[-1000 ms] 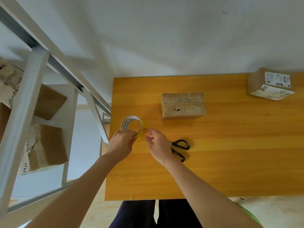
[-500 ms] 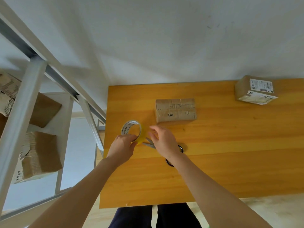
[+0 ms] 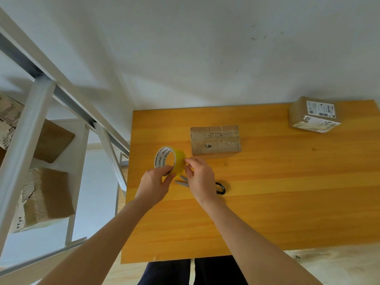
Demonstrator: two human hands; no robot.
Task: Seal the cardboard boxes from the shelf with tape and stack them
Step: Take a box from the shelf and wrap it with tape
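Both hands on tape roll above table's left part.
Left hand (image 3: 153,183) grips yellow tape roll (image 3: 170,161) from below, fingers curled over the rim, roll upright on edge; right hand (image 3: 200,177) fingertips pinch at roll's outer face on its right side. Both forearms stretched forward. Inner core reads "MADE IN CHINA". Scissors (image 3: 221,188) lie on wooden table (image 3: 267,202) partly under right hand. Cardboard box (image 3: 215,139) sits just beyond the roll, marks unreadable. Second box (image 3: 312,114) at far right corner has white shipping labels, print too small. More boxes (image 3: 47,194) on metal shelf (image 3: 26,128) at left.
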